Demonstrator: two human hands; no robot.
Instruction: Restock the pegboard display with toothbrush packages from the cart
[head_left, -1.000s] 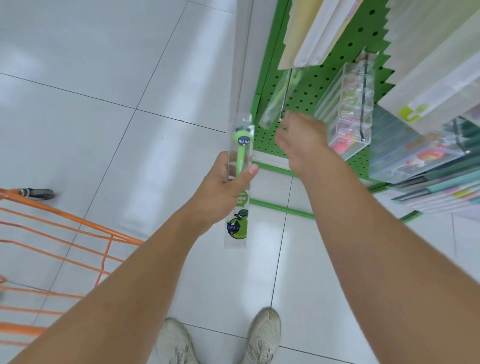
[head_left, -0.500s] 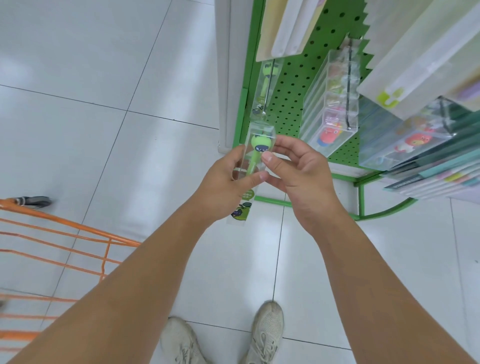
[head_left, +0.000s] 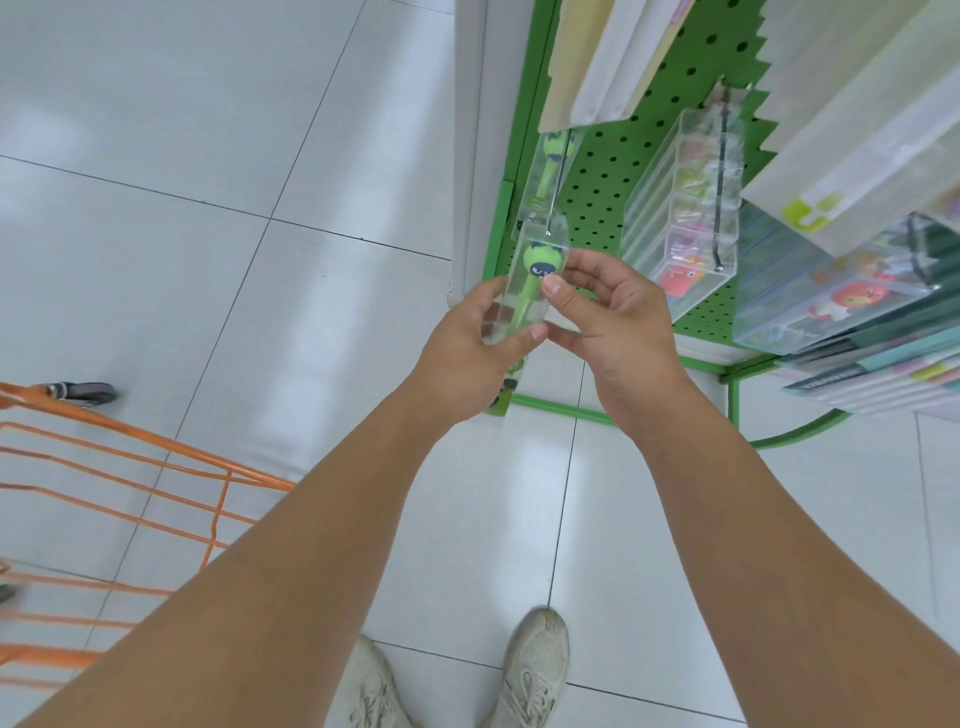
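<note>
Toothbrush package (head_left: 530, 280): clear, light, stiff, likely slippery. Left hand (head_left: 470, 353) gripping mid-body; right hand (head_left: 613, 317) pinching upper edge. Hook (head_left: 555, 200) just above hands.

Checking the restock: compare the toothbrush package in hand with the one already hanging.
The held package is gripped by the left hand and right hand, below the hook; the hung package hangs on it, partly hidden. Both are clear, holding green character toothbrushes.
</note>
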